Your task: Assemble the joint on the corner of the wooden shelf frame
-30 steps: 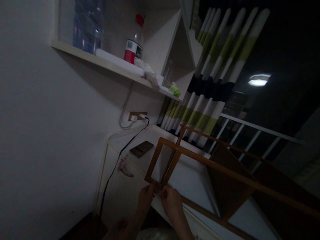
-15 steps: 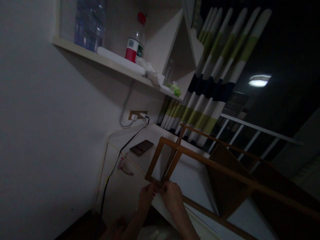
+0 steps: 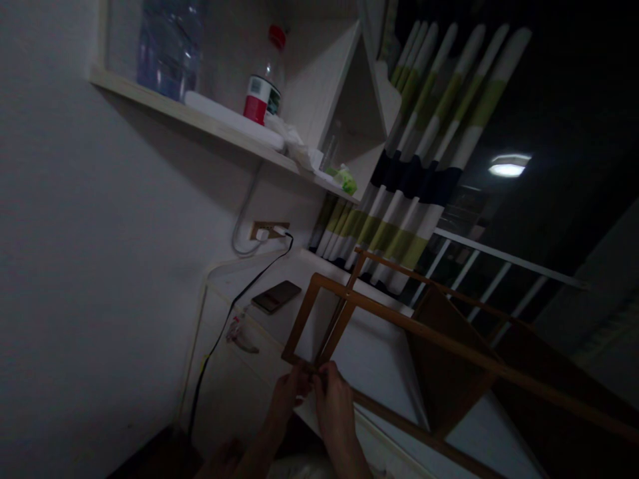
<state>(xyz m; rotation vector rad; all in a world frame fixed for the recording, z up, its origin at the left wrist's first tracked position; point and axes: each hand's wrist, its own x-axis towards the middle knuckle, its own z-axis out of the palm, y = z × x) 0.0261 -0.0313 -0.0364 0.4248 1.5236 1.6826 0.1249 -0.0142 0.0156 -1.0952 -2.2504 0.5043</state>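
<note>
A brown wooden rack (image 3: 409, 324) with open frames and darker panels lies across the white desktop. At its lower near corner, my left hand (image 3: 288, 394) is closed with its fingertips pinched together against the bottom bar. Just right of it, my right hand (image 3: 333, 398) has its thumb and fingers pressed together at the same joint. The two sets of fingertips almost meet. Whatever is pinched between them is too small and dark to make out.
On the desk (image 3: 227, 274) lies a phone (image 3: 276, 297), left of the rack. A black cable (image 3: 233, 303) runs from the wall socket (image 3: 269, 231) down the desk's side. Overhead, a shelf (image 3: 200, 123) holds a red-capped bottle (image 3: 263, 86). Striped curtains (image 3: 424, 173) hang behind.
The whole view has shifted slightly, so things sit a little further left. My right hand has turned more upright, its fingers still at the rack's corner joint beside my left hand.
</note>
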